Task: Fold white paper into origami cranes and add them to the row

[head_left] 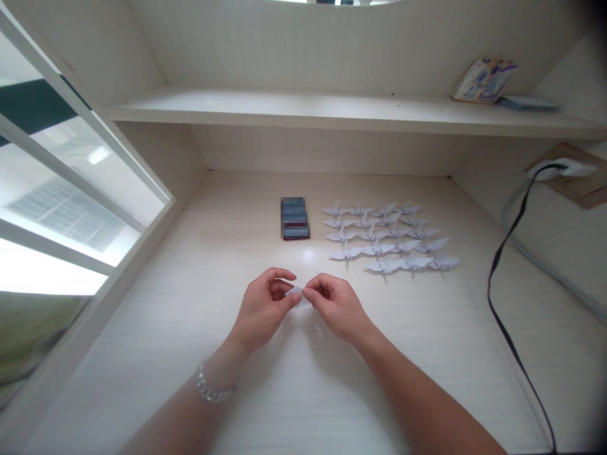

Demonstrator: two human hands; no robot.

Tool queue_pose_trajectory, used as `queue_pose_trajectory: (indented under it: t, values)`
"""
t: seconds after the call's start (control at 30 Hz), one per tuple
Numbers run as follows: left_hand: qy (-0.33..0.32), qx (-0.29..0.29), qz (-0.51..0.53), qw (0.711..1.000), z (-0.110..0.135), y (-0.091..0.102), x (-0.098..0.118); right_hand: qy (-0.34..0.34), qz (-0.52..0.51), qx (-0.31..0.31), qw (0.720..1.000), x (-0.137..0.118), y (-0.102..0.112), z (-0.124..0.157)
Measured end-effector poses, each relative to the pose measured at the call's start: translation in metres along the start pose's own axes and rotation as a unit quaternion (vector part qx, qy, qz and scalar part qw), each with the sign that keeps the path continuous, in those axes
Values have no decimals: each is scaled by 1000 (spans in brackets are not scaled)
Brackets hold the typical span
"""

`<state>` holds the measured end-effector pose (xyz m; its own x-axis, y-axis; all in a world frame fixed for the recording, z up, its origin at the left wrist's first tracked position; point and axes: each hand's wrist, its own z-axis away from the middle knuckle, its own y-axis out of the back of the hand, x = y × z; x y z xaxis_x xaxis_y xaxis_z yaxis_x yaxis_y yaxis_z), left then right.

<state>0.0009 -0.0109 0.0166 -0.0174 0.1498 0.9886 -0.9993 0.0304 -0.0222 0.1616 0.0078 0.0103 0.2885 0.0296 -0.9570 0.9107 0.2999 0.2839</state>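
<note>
A small folded piece of white paper (298,297) is held between both hands, just above the desk (237,215). My left hand (266,304) pinches its left side with thumb and fingers, the index finger arched above it. From the other side, my right hand (336,304) grips the paper's right edge between thumb and fingertip. Parts of the paper are hidden by the fingertips, so its exact fold cannot be made out. Beyond my right hand, several white paper cranes (379,248) stand in rows.
A dark phone-like rectangle (294,218), blurred out, lies beyond my hands. A black cable (494,278) runs from a wall socket (569,169) down the right side. Above the desk, a shelf (284,109) holds a colourful packet (484,81). A barred window (71,183) borders the left.
</note>
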Motion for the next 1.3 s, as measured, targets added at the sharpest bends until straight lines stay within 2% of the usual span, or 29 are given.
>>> queue_pose_trajectory:
  t: [0.13, 0.27, 0.43, 0.57, 0.7, 0.87, 1.03, 1.2, 1.3]
  values:
    - [1, -11, -12, 1000, 1, -1, -1, 8, -19, -24, 1000, -1, -1, 0]
    - [-6, -17, -22, 1000, 1, -2, -3, 16, 17, 1, 1000, -2, -3, 0]
    - [-10, -21, -34, 999, 2, -2, -2, 8, -1, -17, 1000, -3, -4, 2]
    - [-12, -20, -44, 999, 2, -2, -3, 15, 11, 0, 1000, -4, -4, 1]
    - [-2, -23, -42, 999, 1, -2, -4, 6, 1, -51, 999, -3, -1, -1]
    - [8, -51, -15, 999, 0, -2, -1, 1, 17, 6, 1000, 1, 0, -4]
    - [23, -57, 8, 998, -1, -3, 0, -5, 8, 21, 1000, 4, -1, -3]
    - [4, -35, -7, 999, -3, -3, -4, 9, 14, 18, 1000, 1, -2, -2]
    - [-8, -2, -1, 1000, -4, -3, -5, 4, -2, -8, 1000, -1, 0, -2]
